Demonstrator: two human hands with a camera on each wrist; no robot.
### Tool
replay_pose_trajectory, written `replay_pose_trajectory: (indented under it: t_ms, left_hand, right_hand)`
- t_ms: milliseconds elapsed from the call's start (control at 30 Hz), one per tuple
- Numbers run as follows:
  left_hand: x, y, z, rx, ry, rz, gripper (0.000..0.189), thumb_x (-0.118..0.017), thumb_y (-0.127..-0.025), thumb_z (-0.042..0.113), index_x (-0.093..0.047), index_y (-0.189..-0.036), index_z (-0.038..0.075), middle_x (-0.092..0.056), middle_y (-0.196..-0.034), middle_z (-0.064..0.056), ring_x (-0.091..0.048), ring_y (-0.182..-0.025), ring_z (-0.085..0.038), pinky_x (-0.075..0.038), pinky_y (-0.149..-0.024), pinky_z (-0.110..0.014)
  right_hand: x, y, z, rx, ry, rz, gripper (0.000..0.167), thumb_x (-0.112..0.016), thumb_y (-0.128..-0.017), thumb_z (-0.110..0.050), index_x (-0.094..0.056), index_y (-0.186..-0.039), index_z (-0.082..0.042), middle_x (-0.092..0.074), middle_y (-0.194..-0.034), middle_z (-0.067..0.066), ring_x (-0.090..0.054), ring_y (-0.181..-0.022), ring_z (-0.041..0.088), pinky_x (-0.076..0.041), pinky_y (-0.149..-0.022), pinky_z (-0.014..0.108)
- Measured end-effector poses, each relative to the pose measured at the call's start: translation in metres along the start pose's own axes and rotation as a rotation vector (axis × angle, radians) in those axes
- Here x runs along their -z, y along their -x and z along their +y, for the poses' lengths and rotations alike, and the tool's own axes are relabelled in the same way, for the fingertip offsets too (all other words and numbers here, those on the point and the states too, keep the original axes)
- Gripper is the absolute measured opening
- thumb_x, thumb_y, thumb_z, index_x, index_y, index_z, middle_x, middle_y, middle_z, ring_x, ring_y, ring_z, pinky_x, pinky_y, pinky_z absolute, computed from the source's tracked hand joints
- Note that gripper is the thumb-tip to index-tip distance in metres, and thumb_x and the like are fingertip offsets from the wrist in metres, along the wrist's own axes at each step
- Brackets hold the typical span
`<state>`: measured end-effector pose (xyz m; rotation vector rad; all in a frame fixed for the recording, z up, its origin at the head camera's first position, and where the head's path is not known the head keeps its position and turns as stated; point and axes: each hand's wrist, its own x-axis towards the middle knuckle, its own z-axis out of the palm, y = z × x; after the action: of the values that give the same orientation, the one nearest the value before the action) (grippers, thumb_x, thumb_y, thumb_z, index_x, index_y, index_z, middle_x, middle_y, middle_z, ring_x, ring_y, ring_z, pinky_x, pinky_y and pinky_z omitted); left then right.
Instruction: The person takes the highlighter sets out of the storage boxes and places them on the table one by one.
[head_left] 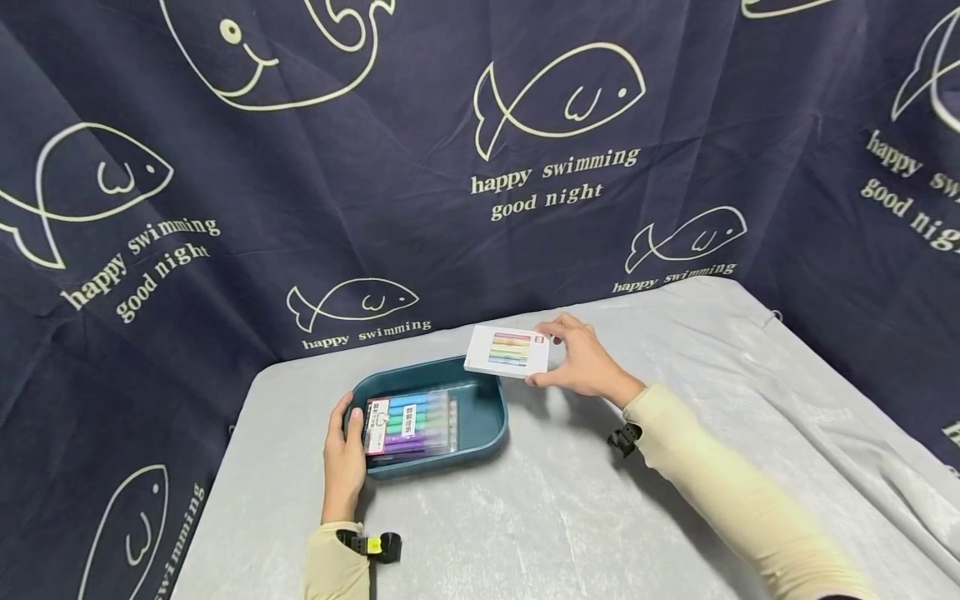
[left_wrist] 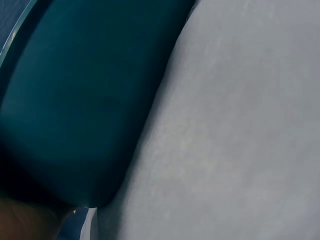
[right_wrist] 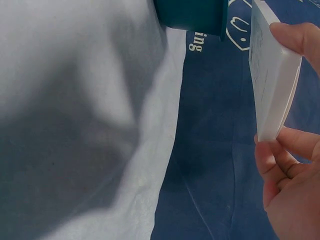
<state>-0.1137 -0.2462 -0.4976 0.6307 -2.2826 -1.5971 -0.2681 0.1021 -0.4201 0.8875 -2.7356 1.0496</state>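
A flat white box (head_left: 507, 352), printed with a row of coloured sticks, is pinched at its edges by my right hand (head_left: 577, 358). It hangs over the right back corner of a teal bin (head_left: 483, 417). The right wrist view shows the white box (right_wrist: 272, 75) between thumb and fingers of the right hand (right_wrist: 295, 185). My left hand (head_left: 345, 454) grips the bin's left end, thumb over the rim. Inside the bin lies a clear pack of coloured markers (head_left: 412, 423), with another clear pack partly hidden beneath. The left wrist view shows mostly the bin's outer wall (left_wrist: 85, 100).
The bin stands on a table with a light grey cloth (head_left: 510, 517). Behind and beside the table hangs a dark blue curtain (head_left: 420, 208) with white fish drawings and lettering. Black bands with small devices (head_left: 622, 439) sit on both wrists.
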Motion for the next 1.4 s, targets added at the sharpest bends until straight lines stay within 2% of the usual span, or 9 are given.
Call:
replay_pose_trajectory:
  t_ms: [133, 400, 933, 1200, 1400]
  left_hand:
    - [-0.001, 0.000, 0.000, 0.003, -0.001, 0.001, 0.059, -0.037, -0.107, 0.049, -0.030, -0.159, 0.021, -0.029, -0.166, -0.014, -0.022, -0.156, -0.038, -0.017, -0.126, -0.063]
    - [-0.001, 0.000, -0.001, 0.002, 0.002, 0.006, 0.059, -0.037, -0.107, 0.049, -0.031, -0.159, 0.021, -0.029, -0.166, -0.013, -0.022, -0.156, -0.037, -0.017, -0.127, -0.062]
    - [0.000, 0.000, 0.000, 0.011, -0.003, 0.001, 0.060, -0.037, -0.107, 0.050, -0.030, -0.159, 0.021, -0.028, -0.167, -0.014, -0.022, -0.156, -0.038, -0.017, -0.126, -0.062]
    - [-0.001, 0.000, 0.002, 0.005, -0.005, -0.001, 0.059, -0.038, -0.107, 0.048, -0.030, -0.159, 0.021, -0.028, -0.166, -0.016, -0.022, -0.155, -0.040, -0.018, -0.126, -0.063]
    - [-0.001, 0.001, 0.002, 0.000, -0.008, 0.002, 0.060, -0.038, -0.107, 0.047, -0.030, -0.159, 0.019, -0.028, -0.166, -0.017, -0.021, -0.155, -0.041, -0.017, -0.126, -0.063]
  right_hand:
    - [-0.002, 0.003, 0.000, -0.007, -0.003, 0.029, 0.079, -0.093, -0.061, -0.032, -0.065, -0.129, -0.003, -0.059, -0.107, 0.010, -0.053, -0.099, 0.031, -0.033, -0.084, 0.035]
    - [-0.006, 0.007, 0.001, -0.052, 0.003, 0.085, 0.075, -0.094, -0.060, -0.034, -0.067, -0.124, -0.005, -0.057, -0.099, 0.008, -0.051, -0.093, 0.023, -0.033, -0.085, 0.035]
    - [-0.009, 0.013, -0.002, -0.169, -0.023, 0.137, 0.077, -0.094, -0.061, -0.035, -0.065, -0.124, -0.003, -0.054, -0.100, 0.010, -0.048, -0.093, 0.026, -0.031, -0.082, 0.033]
    - [-0.017, 0.017, -0.010, -0.195, 0.038, 0.212, 0.079, -0.093, -0.060, -0.035, -0.064, -0.124, 0.001, -0.054, -0.099, 0.013, -0.048, -0.090, 0.028, -0.033, -0.085, 0.039]
    - [-0.021, 0.021, -0.021, -0.226, 0.067, 0.258, 0.084, -0.093, -0.060, -0.038, -0.062, -0.126, 0.003, -0.055, -0.104, 0.015, -0.050, -0.097, 0.031, -0.035, -0.091, 0.045]
